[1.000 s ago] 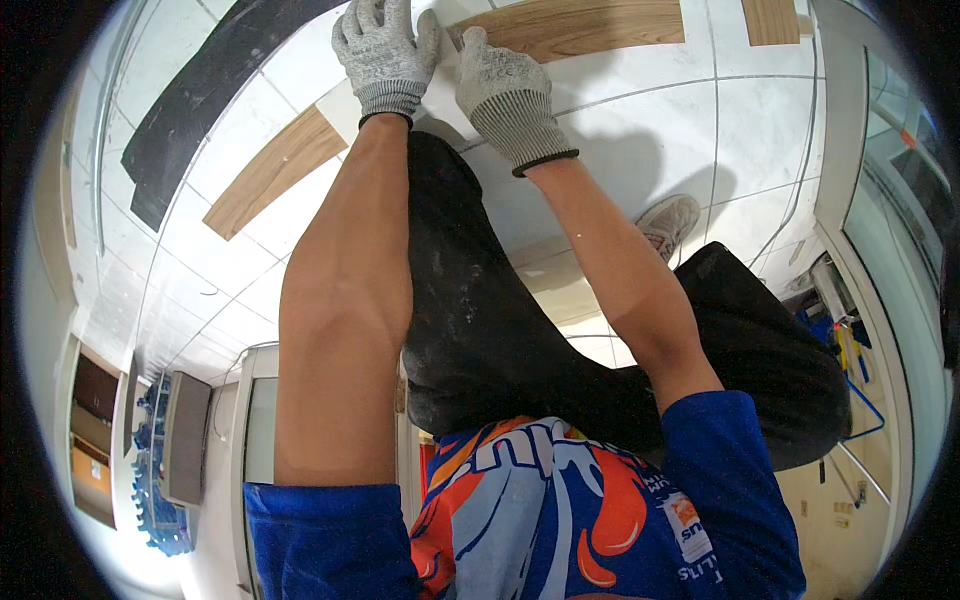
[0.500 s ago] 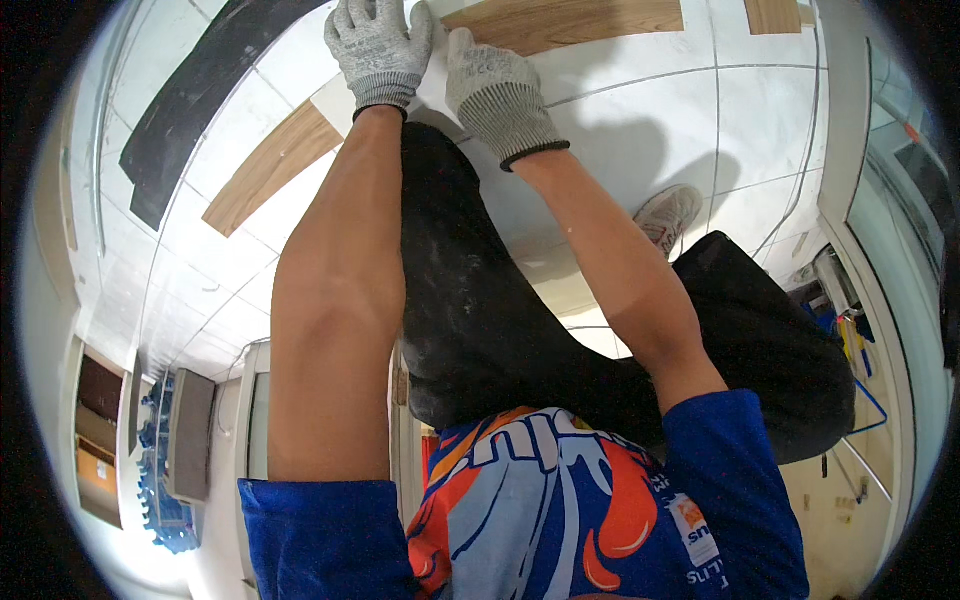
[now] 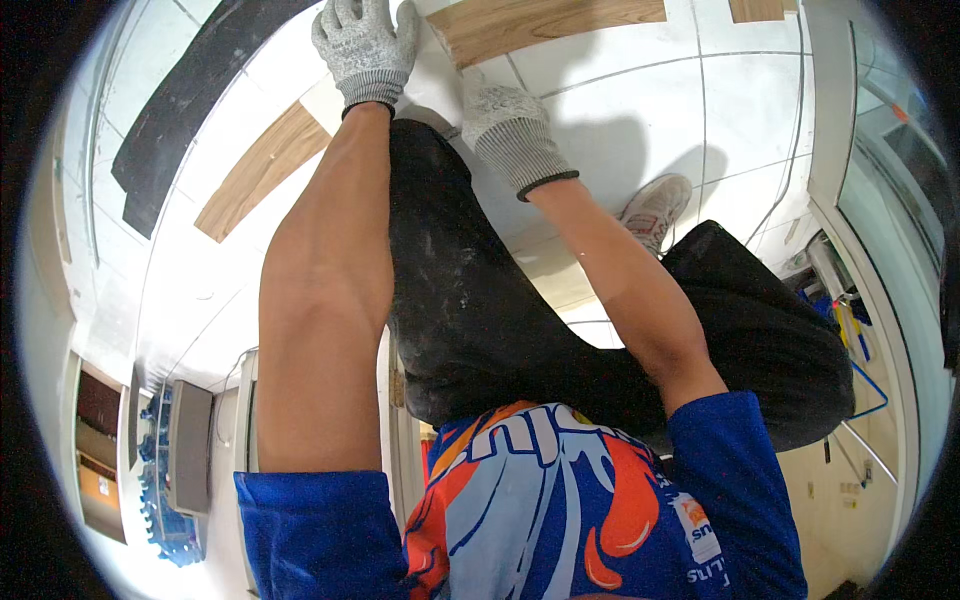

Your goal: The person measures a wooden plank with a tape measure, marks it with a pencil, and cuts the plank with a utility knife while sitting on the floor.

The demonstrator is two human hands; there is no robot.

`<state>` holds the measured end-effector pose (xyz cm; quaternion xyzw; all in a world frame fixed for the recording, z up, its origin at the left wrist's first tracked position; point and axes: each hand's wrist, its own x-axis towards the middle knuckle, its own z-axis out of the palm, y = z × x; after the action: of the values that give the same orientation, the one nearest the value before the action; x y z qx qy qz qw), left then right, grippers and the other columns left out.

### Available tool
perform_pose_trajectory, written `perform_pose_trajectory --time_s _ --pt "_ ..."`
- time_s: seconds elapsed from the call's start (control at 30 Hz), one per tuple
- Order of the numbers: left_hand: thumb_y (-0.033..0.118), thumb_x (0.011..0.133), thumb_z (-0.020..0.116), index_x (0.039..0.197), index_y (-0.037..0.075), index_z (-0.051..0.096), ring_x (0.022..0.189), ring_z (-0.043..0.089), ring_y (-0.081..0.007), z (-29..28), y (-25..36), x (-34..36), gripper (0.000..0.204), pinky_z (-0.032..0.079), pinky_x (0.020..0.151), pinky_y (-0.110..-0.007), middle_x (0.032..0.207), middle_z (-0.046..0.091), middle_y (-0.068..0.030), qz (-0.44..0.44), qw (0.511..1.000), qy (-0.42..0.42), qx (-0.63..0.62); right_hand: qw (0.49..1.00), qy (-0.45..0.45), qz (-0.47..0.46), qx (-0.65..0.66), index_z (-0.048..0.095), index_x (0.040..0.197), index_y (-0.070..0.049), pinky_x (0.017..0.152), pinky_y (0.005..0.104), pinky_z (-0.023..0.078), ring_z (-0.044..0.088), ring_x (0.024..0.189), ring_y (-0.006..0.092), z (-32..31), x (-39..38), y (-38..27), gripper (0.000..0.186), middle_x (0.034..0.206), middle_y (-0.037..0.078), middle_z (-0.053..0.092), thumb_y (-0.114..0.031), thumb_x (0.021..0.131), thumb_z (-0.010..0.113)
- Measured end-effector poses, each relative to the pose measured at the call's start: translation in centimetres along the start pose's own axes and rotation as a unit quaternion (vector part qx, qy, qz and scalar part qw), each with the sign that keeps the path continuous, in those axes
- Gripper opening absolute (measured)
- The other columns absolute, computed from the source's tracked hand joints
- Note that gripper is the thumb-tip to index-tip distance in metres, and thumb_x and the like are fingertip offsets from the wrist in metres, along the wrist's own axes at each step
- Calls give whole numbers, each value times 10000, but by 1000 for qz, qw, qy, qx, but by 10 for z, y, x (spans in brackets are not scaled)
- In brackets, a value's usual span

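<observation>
My left hand [image 3: 365, 50], in a grey knit glove, lies with fingers spread on a pale surface at the top of the view; the fingertips reach the picture's edge. To its right and nearer me is my right hand [image 3: 510, 130], gloved alike. Its fingers look curled under, and whatever they may hold is hidden. A wood-look plank [image 3: 265, 170] lies by my left wrist, next to a pale piece [image 3: 322, 105] partly covered by that hand. Beyond my right hand lies another wood-look plank [image 3: 550, 28].
White floor tiles [image 3: 745, 90] surround my bent leg and shoe [image 3: 655, 210]. A black strip [image 3: 190, 110] lies at the far left, and a short wood-look piece [image 3: 757, 10] at the far right. A door frame [image 3: 835, 130] stands right; tools [image 3: 855, 335] lie behind it.
My right hand has drawn back toward me, away from the far plank. The whole view has shifted slightly; my left hand stays spread in much the same place.
</observation>
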<state>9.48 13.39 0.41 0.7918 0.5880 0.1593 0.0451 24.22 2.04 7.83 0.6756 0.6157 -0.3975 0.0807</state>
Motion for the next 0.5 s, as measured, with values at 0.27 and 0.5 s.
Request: perform_pose_trajectory --time_s 0.27,0.5 --pt "285 895 720 1352 75 624 1283 503 -415 -8 6 2 512 367 1120 -580 1318 571 -219 -2 1000 -18 -12 999 -1 42 15 557 1229 -38 909 557 565 744 1048 388 -45 39 -12 278 1049 238 759 -241 1063 465" --pt "274 890 715 1349 72 618 1292 503 -421 -5 2 0 511 364 1127 -591 1318 572 -222 0 1000 -10 1 999 53 -10 0 567 1199 -14 857 532 590 758 980 397 -26 55 -14 289 985 248 763 -231 1014 522"
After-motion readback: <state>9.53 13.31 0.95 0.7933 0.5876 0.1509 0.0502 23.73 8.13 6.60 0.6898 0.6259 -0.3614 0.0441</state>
